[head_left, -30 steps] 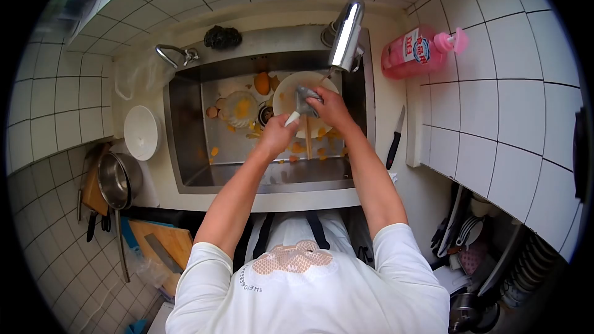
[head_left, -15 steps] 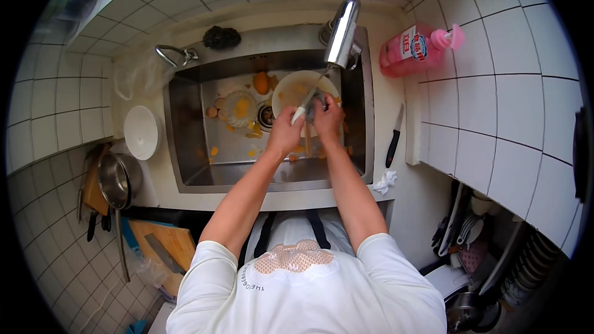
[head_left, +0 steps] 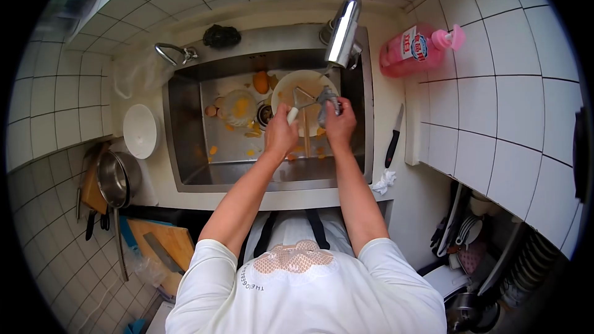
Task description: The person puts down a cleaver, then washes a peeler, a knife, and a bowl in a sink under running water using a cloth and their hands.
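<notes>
Over the sink (head_left: 278,184), my left hand (head_left: 281,135) is closed around the white handle of a peeler (head_left: 292,114), its metal head pointing away from me. Close by on the right, my right hand (head_left: 340,125) grips a crumpled grey cloth (head_left: 327,100) beside the peeler's metal end. Below both hands lies a large cream bowl (head_left: 286,81), partly hidden by them. A pair of chopsticks (head_left: 307,137) lies near it. To the left are a ribbed clear bowl (head_left: 240,108) with something yellow in it, an orange lump (head_left: 261,82) and scattered orange scraps.
A chrome faucet (head_left: 342,34) overhangs the sink's back right. On the right counter are a knife (head_left: 393,142), a crumpled white tissue (head_left: 385,182) and a pink soap bottle (head_left: 414,52). A white bowl (head_left: 142,131) and a steel pan (head_left: 114,179) sit left.
My hands have moved slightly apart, the right one shifting right with the grey cloth. The peeler's metal head now shows uncovered. The water stream seen under the faucet earlier no longer shows.
</notes>
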Demonstrator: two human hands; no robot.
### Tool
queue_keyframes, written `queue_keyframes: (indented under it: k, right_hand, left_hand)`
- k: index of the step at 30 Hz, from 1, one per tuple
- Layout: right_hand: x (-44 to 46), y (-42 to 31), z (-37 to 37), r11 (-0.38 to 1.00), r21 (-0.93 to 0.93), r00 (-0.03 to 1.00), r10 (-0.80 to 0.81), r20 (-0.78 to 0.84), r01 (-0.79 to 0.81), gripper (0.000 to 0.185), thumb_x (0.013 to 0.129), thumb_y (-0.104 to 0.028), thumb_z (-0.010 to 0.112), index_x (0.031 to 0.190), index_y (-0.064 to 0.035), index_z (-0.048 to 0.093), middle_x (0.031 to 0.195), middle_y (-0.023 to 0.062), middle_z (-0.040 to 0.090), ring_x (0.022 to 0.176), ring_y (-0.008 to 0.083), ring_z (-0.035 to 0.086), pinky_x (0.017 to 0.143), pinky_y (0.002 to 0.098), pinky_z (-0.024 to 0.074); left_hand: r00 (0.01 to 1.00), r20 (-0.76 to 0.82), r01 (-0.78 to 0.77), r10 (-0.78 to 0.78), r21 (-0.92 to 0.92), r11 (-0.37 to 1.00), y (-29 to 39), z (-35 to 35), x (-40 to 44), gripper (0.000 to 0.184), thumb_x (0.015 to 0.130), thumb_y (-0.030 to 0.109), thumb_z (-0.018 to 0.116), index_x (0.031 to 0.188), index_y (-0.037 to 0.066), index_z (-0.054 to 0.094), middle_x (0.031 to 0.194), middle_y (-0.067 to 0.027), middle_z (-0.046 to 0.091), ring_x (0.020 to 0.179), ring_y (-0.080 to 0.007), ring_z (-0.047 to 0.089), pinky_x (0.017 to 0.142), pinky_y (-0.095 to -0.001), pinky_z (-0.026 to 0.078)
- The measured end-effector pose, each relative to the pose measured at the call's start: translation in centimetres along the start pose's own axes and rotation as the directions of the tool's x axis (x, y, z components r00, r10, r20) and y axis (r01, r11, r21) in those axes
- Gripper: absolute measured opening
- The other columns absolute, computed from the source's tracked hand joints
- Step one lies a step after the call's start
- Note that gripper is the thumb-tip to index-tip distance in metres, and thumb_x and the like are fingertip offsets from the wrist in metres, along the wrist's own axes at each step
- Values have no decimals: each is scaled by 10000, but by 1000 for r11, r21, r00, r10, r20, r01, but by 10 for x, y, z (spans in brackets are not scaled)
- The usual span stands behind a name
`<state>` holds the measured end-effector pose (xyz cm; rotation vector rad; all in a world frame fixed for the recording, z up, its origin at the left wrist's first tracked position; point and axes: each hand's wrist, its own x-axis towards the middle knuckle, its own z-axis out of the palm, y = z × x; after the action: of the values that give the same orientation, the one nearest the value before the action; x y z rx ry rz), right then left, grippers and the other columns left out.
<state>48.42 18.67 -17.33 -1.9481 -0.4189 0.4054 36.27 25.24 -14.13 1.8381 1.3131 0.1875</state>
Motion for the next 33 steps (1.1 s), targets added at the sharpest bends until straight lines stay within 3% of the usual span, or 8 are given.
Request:
queue_keyframes:
  k: [7,12,15,18,23,28,32,33]
  right_hand:
    - [-7,-16,6,891,-131,887,-398,234,435,166,778,-140,590,915,-49,569,897,126,593,784,309,584,681,344,466]
    - [19,-4,-6,967,-155,964,-168,208,202,158,783,-164,587,906,-68,566,870,121,581,801,319,575,667,377,460]
    - [17,-24,-3,929,-100,927,-339,161,357,159,781,-169,587,909,-79,559,855,115,585,795,319,575,655,390,459]
    - [20,-29,8,840,-144,816,-444,371,523,165,788,-177,572,922,-82,556,859,118,597,794,330,573,658,406,458]
    - [43,1,-12,927,-331,966,-100,238,178,183,796,-219,550,928,-92,553,866,132,599,807,357,566,672,437,452]
    - [23,11,-16,860,-491,951,23,308,138,206,791,-224,551,947,-91,564,873,151,592,826,356,565,706,435,453]
    - [24,37,-7,857,-449,891,-26,454,254,271,824,-236,533,1035,-66,558,967,148,581,922,304,555,753,381,449]
    - [25,26,-6,989,-66,909,148,389,-132,283,849,-232,516,1076,-64,535,984,120,580,919,266,558,747,368,454]
  left_hand:
    - [993,5,-116,116,54,992,7,1,-2,229,775,148,569,976,64,497,871,-217,594,819,-405,556,694,-479,431]
    - [991,25,-131,129,74,989,-5,-7,-3,214,782,169,570,959,58,526,883,-185,600,824,-389,558,698,-471,433]
    - [976,28,-219,217,96,971,-11,-3,0,245,789,161,575,1011,58,560,906,-185,596,844,-385,550,697,-442,439]
    - [978,124,-185,167,147,972,12,-13,-3,257,789,168,578,1023,62,560,913,-182,595,849,-376,550,694,-439,439]
    - [975,20,-223,223,190,956,-4,-14,1,219,802,179,547,992,71,540,930,-161,571,849,-363,557,693,-449,450]
    - [970,12,-234,242,306,923,17,-5,5,222,819,190,519,1017,89,517,856,-137,552,817,-349,571,665,-455,467]
    - [946,-20,-294,324,373,880,18,-2,12,230,798,133,505,1025,98,514,844,-129,544,795,-315,584,635,-423,482]
    - [953,0,-277,303,409,870,18,-1,13,234,788,113,502,1021,99,517,845,-126,541,786,-302,586,623,-410,486]
